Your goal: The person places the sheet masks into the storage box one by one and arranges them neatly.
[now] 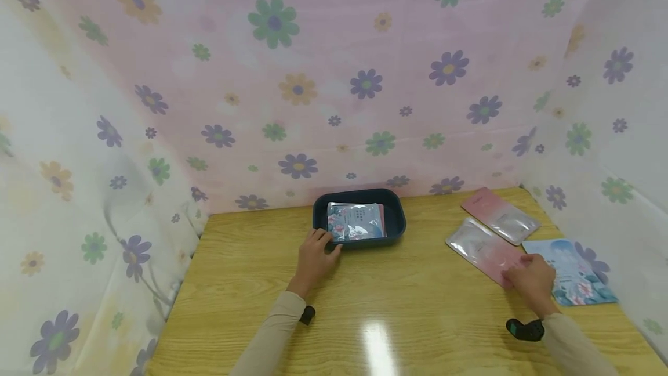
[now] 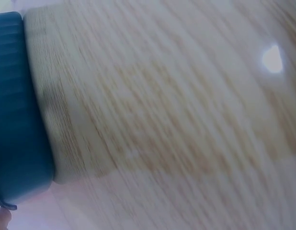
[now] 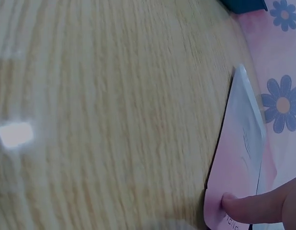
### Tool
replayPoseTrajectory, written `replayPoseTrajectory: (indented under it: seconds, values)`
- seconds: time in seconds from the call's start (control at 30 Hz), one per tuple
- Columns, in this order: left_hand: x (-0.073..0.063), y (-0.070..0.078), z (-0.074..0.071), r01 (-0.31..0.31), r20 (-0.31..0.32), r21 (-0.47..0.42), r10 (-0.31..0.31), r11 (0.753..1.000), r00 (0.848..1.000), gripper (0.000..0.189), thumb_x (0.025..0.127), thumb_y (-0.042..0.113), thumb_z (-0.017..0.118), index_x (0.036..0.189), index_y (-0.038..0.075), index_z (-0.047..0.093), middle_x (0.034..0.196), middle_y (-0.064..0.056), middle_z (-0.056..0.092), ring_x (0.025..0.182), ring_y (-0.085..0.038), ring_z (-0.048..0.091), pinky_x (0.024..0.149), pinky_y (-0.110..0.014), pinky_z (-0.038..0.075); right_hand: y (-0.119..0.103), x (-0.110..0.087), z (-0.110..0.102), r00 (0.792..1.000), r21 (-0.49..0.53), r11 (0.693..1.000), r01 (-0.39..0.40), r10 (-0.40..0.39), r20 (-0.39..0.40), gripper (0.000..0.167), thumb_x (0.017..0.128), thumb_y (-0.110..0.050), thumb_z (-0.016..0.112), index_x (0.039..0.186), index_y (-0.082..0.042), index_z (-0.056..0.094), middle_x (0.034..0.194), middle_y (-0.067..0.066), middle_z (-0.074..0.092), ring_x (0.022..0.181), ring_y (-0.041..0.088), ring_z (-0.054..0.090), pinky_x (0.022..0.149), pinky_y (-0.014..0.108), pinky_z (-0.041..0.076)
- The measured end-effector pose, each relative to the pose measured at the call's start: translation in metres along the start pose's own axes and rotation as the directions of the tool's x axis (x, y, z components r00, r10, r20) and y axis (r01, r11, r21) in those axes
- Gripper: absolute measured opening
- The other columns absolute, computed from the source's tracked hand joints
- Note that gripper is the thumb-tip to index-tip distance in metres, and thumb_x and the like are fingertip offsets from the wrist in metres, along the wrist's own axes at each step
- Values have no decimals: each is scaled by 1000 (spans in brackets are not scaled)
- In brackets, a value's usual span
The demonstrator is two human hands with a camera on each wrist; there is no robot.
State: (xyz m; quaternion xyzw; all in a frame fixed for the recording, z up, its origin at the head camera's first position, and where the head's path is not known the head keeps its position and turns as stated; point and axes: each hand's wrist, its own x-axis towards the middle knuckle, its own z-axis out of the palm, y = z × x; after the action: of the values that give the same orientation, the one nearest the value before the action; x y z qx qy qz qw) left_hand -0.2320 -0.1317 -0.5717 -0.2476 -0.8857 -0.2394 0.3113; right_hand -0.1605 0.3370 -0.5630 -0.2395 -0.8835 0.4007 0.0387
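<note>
A dark blue plastic bin (image 1: 399, 222) stands near the back wall with flat floral sheet mask packets (image 1: 355, 222) in it. My left hand (image 1: 315, 257) holds the bin's front left corner, fingers at the rim. In the left wrist view only the bin's side (image 2: 18, 110) and a fingertip (image 2: 1, 218) show. At the right, my right hand (image 1: 532, 283) grips the near right end of a pink and silver sheet mask packet (image 1: 482, 248). Its thumb (image 3: 253, 208) lies on the packet's pink end; the other fingers are mostly hidden.
Another pink and silver packet (image 1: 501, 213) lies just behind, near the back right corner. A light blue floral packet (image 1: 579, 274) lies right of my right hand, by the side wall. Flower-printed cloth (image 1: 334, 103) encloses the wooden table (image 1: 417, 300) at back and sides.
</note>
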Motion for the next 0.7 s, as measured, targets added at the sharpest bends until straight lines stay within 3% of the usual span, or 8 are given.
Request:
replayPoseTrajectory:
  seconds: [0.17,0.3,0.5,0.7]
  values:
    - [2,1,-2,11,12,0,-11,1000,1000,20,77,23,78,80,8,65,84,-1,56,76,-16,49,64,-29,49,-2,3,-3,1000,-25,1000,9,-9,15,54,77,-10,64,116,20,43,112,40,44,108,55,30,86,59,29]
    - [1,1,-1,6,15,7,-6,1000,1000,20,77,23,78,81,9,66,84,-1,57,75,-16,48,64,-29,48,0,3,-7,1000,-27,999,17,-16,18,44,76,-10,64,106,19,51,104,38,51,102,53,38,82,57,35]
    - [0,0,1,-16,-19,21,17,1000,1000,21,73,21,81,81,8,66,83,0,55,75,-16,48,63,-29,49,7,3,-10,999,13,999,41,-41,-2,28,77,-11,69,88,15,64,74,18,63,92,48,48,77,53,40]
    - [1,4,-1,-3,0,-1,3,1000,1000,21,74,20,81,80,7,66,83,-2,56,75,-17,49,63,-31,49,6,5,-16,996,163,984,-75,65,67,34,74,-6,70,98,17,62,65,0,62,63,20,63,57,32,52]
